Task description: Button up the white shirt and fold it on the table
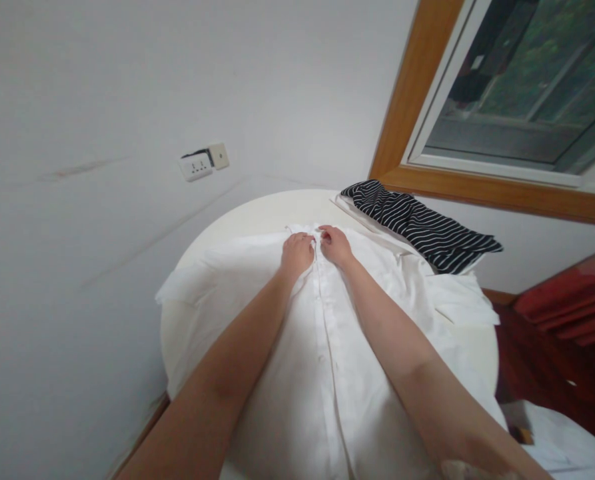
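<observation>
A white button-up shirt (277, 373) lies spread front-up over a round white table (257, 213). Its buttoned front strip runs down the middle towards me. My left hand (297, 253) and my right hand (334, 245) rest side by side at the shirt's far end, near the collar. The fingers of both are curled and pinch the fabric on either side of the front strip. Both forearms stretch out over the shirt.
A black-and-white striped garment (420, 223) lies folded at the table's far right. A white wall with a socket (197, 165) is behind. A wood-framed window (507, 100) is at the upper right. Red cloth (567, 300) lies at the right.
</observation>
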Motion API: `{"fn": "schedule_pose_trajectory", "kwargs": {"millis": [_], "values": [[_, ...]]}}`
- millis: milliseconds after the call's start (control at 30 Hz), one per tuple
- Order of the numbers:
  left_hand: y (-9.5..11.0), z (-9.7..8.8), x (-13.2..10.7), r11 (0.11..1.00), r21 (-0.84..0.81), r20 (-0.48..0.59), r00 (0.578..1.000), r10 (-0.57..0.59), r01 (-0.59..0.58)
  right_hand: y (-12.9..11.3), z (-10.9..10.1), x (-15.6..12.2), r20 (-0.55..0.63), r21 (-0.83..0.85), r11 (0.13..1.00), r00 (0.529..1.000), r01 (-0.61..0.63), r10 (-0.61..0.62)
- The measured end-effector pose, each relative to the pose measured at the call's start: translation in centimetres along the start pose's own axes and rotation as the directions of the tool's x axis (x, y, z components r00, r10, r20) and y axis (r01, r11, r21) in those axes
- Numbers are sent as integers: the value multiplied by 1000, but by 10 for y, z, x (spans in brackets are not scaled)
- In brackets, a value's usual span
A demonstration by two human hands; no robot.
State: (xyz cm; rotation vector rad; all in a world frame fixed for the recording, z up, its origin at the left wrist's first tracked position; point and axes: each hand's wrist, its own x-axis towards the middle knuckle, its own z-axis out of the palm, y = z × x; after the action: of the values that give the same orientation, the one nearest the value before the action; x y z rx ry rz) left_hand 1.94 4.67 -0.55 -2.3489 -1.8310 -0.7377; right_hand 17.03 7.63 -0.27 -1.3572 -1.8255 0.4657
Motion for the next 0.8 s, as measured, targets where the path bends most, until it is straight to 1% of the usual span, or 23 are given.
{"fn": "schedule_pose_trajectory", "kwargs": {"millis": [67, 200, 300, 367, 500, 600, 700, 800], "values": [[1, -1, 0, 1000, 5, 0, 1000, 0, 0, -2, 1, -1, 23, -110, 993, 999, 32, -29], [1, -1, 0, 1000, 2, -5, 1000, -7, 7, -2, -1, -1, 11, -137, 990, 1000, -15, 16], [1, -1, 0, 1000, -12, -4, 1000, -8, 8, -5, -2, -2, 33, -231, 972, 999, 44, -38], [1, -2, 0, 1000, -28, -3, 1000, -12, 12, -9, -2, -4, 38, -290, 955, 998, 56, -47], [2, -3, 0, 998, -53, 2, 1000, -24, 25, -24, 0, -10, 2, -366, 930, 999, -35, 39], [1, -4, 1, 998, -56, 15, 1000, -26, 27, -34, 4, -13, -2, -392, 914, 994, -103, 111], [1, -4, 1, 998, -57, 16, 999, -29, 30, -40, 9, -14, -20, -403, 905, 990, -138, 142], [1, -5, 1, 998, -46, -15, 999, -39, 38, -39, 10, -13, -41, -397, 903, 986, -163, 160]]}}
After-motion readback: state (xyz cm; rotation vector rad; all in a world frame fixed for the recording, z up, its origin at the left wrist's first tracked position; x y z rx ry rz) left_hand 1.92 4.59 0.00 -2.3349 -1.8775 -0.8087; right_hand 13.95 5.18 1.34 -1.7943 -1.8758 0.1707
